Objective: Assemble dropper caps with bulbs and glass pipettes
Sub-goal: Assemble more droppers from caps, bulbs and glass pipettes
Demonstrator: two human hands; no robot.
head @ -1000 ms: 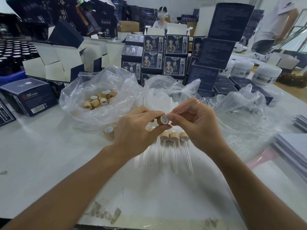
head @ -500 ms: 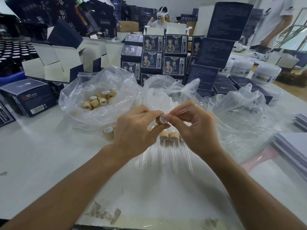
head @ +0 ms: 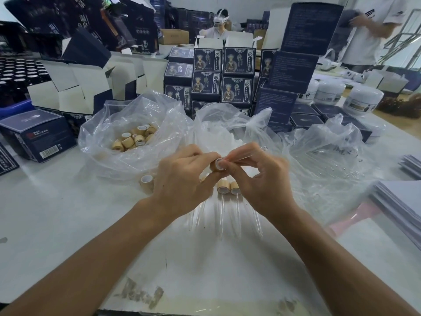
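Clear plastic bags [head: 127, 153] are crowding behind; finished droppers [head: 227, 190] are lying below. The left hand [head: 182, 181] is pinching a tan wooden cap [head: 216, 165], the right hand [head: 262, 176] is gripping a clear glass pipette [head: 245, 151] at its mouth.

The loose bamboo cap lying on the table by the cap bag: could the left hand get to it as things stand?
Probably not right away: the loose cap lies beside the left hand with nothing between, but that hand grips the cap being assembled.
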